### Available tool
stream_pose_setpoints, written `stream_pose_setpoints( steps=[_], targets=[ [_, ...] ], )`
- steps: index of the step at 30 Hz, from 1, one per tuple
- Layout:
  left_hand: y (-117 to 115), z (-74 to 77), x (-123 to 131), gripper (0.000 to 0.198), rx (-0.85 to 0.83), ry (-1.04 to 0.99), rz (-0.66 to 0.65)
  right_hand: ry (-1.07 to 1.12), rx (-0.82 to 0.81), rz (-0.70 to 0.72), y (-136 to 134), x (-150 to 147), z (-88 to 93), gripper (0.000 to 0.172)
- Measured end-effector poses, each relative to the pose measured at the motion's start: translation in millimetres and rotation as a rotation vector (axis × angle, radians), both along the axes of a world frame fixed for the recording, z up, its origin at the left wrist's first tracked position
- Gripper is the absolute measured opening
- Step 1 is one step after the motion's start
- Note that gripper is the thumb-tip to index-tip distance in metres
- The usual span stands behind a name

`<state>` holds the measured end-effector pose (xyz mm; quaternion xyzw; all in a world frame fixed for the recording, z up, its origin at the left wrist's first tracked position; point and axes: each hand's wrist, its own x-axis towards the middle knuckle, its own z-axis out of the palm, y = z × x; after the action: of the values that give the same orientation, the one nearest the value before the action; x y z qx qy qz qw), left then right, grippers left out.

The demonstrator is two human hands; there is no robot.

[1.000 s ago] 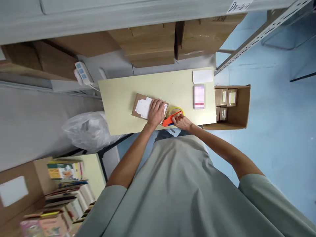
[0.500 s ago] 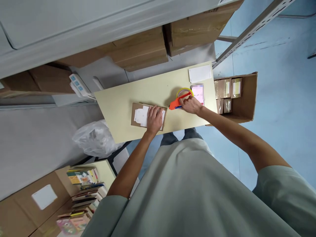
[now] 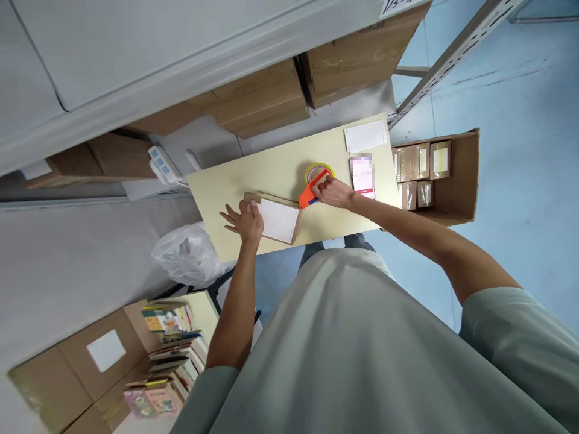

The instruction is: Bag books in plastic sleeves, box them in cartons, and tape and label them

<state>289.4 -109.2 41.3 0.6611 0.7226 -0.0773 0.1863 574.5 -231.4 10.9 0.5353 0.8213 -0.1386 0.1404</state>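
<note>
A flat brown cardboard package (image 3: 295, 234) lies on the pale yellow table (image 3: 217, 199), a white paper sheet (image 3: 279, 220) on its top. My left hand (image 3: 248, 222) rests on the package's left end, fingers spread past its edge. In my right hand (image 3: 333, 191) is an orange tape dispenser (image 3: 308, 196), gripped by its handle, with a roll of yellow-edged tape (image 3: 319, 166). The dispenser's front end sits close to the package's right edge; I cannot tell whether they touch.
A phone (image 3: 363, 175) and a white sheet (image 3: 365, 136) lie at the table's right. An open carton (image 3: 465, 175) with several small boxes stands beyond. Large cartons (image 3: 262, 96) line the back, near a power strip (image 3: 163, 164). At left are a plastic bag (image 3: 187, 253) and books (image 3: 169, 361).
My left hand has slid from the package's right part to its left end, and its fingers have spread. My right hand has moved the tape dispenser left, away from the phone.
</note>
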Motion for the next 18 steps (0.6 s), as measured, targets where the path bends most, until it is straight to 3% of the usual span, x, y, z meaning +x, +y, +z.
stream_pose_setpoints(
  steps=[5, 11, 14, 18],
  targets=[
    [-21, 6.2, 22, 0.065, -0.058, -0.062, -0.107, 0.124, -0.025, 0.094, -40, -46, -2.9, 0.051],
    [-64, 9.1, 41, 0.050, 0.015, -0.119, -0.512, 0.241, -0.031, 0.094, -77, -112, -4.9, 0.040],
    [-72, 2.7, 40, 0.047, 0.062, -0.166, -0.578, 0.267, -0.030, 0.058, -79, -128, -7.0, 0.041],
    [-73, -7.7, 37, 0.044, 0.083, -0.236, -0.589, 0.311, -0.060, -0.043, -78, -127, -9.0, 0.039]
  ],
)
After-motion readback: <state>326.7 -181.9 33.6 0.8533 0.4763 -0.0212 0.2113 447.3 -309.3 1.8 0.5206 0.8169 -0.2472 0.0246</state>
